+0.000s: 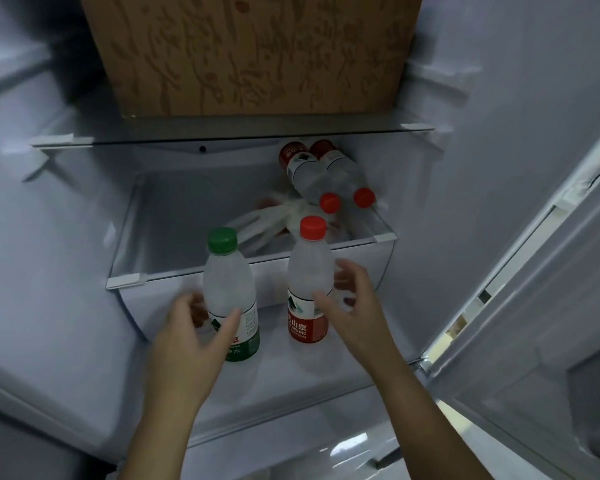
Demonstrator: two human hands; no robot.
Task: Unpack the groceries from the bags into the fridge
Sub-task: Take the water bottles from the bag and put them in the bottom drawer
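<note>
Two water bottles stand upright on the white fridge shelf. The green-capped bottle is on the left and the red-capped bottle on the right. My left hand cups loosely round the green-capped bottle, thumb across its label, fingers slightly off its left side. Around the red-capped bottle, my right hand has its fingers spread, thumb in front of the label and fingers apart from its right side. Neither hand clasps a bottle.
Behind the bottles a clear bin holds two more red-capped bottles lying on their sides and crumpled white plastic. A cardboard box sits on the glass shelf above. The open fridge door stands at right.
</note>
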